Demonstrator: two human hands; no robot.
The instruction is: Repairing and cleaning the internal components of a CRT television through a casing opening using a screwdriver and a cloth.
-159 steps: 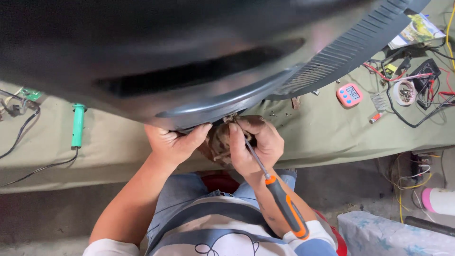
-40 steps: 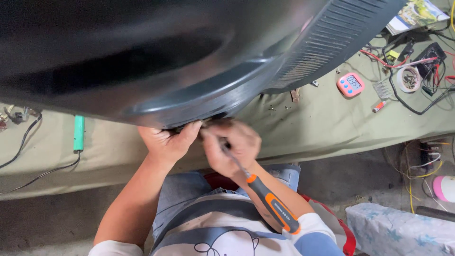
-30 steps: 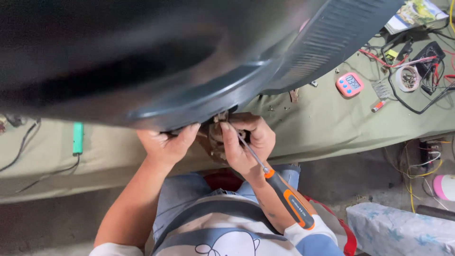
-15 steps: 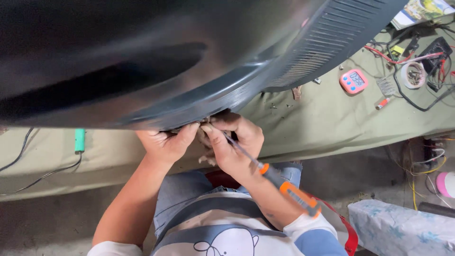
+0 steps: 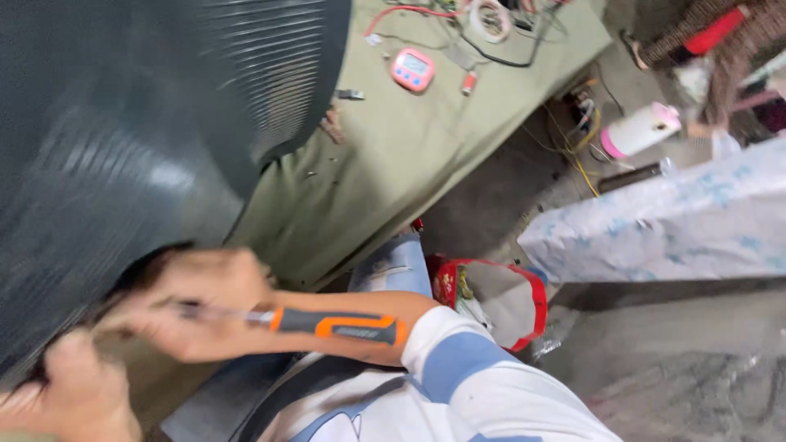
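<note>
A big black plastic housing [image 5: 139, 139] with ribbed vents fills the upper left and lies on a bench covered in olive cloth [image 5: 409, 155]. My right hand [image 5: 192, 307] is blurred at the housing's lower edge and grips a screwdriver [image 5: 332, 325] with an orange and black handle that lies along my forearm. My left hand [image 5: 70, 397] sits at the bottom left, under the same edge, with its fingers curled against the housing. The screwdriver tip is hidden between hand and housing.
On the far end of the bench lie a small pink meter [image 5: 412, 69], a roll of tape [image 5: 490, 16] and tangled wires. On the floor are a red bag [image 5: 499, 299], a white and pink bottle [image 5: 640, 129] and a blue patterned sheet [image 5: 671, 221].
The view has swung sharply to the right and tilted, blurring the hands. My right hand still holds the screwdriver at the housing edge, its handle now lying nearly level.
</note>
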